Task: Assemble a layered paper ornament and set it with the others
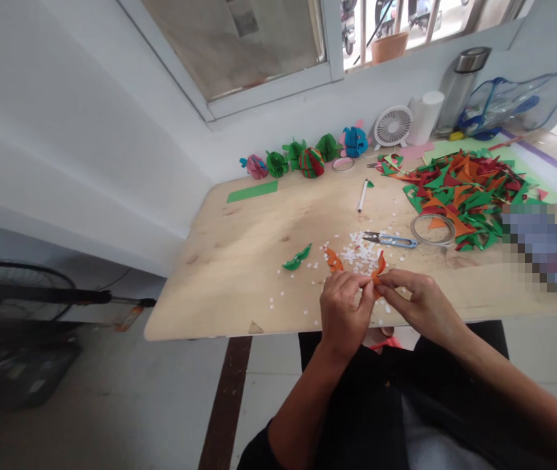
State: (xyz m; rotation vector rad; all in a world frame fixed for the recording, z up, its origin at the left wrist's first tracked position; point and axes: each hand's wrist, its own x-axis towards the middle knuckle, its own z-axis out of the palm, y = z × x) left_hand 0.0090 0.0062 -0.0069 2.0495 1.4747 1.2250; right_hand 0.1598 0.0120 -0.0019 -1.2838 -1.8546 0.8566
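Observation:
Near the table's front edge, my left hand [345, 307] and my right hand [418, 299] meet, both pinching a small orange paper piece [380, 264] between their fingertips. Just beyond my left hand lies another orange paper piece [334, 260]. A green curled piece [298, 257] rests farther left. Small white scraps [359, 251] are scattered around and behind my hands. Blue-handled snips [390, 239] lie behind my right hand, beside a roll of tape [433, 230].
A heap of green, red and orange paper pieces [469, 189] covers the right side. Folded paper figures [311, 162], a small white fan [393, 126] and a bottle [464, 88] stand along the wall. A white pen [362, 196] lies mid-table.

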